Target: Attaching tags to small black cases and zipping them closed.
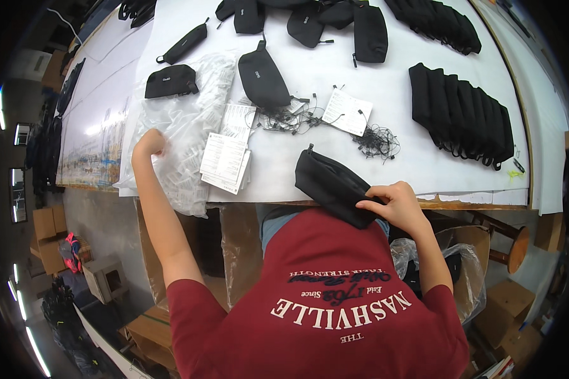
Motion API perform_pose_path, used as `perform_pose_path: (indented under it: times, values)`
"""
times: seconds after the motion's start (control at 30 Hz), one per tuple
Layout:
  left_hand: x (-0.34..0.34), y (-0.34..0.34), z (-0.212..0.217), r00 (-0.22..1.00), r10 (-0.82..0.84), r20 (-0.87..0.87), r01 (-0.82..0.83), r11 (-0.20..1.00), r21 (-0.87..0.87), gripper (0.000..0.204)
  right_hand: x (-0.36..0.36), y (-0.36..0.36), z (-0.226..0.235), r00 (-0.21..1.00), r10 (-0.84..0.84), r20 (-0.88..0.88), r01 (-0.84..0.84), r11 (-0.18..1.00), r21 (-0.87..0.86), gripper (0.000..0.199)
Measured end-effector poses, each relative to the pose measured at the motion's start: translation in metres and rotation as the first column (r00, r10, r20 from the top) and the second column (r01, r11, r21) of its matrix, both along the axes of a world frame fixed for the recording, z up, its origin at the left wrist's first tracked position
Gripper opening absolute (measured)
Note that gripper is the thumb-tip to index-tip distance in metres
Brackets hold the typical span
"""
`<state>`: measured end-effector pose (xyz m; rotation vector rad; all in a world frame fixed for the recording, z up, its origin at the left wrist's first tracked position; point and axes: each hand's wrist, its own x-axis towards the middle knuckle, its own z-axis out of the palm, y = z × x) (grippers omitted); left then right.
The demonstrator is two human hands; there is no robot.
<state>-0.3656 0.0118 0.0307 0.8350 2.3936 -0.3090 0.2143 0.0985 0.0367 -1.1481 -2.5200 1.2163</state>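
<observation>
My right hand grips a black zip pouch by its right end, thumb on top. The pouch lies tilted at the table's front edge, close to my body. Over on the left, my left hand is curled at a clear plastic bag filled with small white packets. Whatever its fingers pinch is hidden. Stacked printed leaflets lie against the bag's right side. Behind my held pouch are a loose white leaflet and a tangle of black tag cords.
Several black pouches stand in a row on the right, with another row behind. A flat black pouch lies mid-table, and a smaller one rests on the bag. Below the table edge, a plastic-lined box sits at the right.
</observation>
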Motion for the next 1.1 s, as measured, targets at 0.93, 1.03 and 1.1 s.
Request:
perform_pose_path:
  times: [0.93, 1.03, 1.1]
  values:
    - [0.019, -0.033, -0.043, 0.88, -0.187, -0.438, 0.455, 0.596, 0.661, 0.042, -0.006, -0.003, -0.008, 0.998, -0.06, -0.022, 0.058, 0.996, -0.073, 0.031]
    - [0.054, -0.042, -0.004, 0.922, -0.082, -0.377, 0.314, 0.727, 0.61, 0.033, -0.004, -0.003, -0.013, 0.994, -0.105, -0.027, 0.102, 0.991, -0.088, 0.031]
    - [0.072, -0.057, 0.004, 0.959, 0.206, -0.194, 0.069, 0.495, 0.866, 0.029, -0.004, 0.0, -0.014, 0.995, -0.096, -0.022, 0.093, 0.991, -0.096, 0.03]
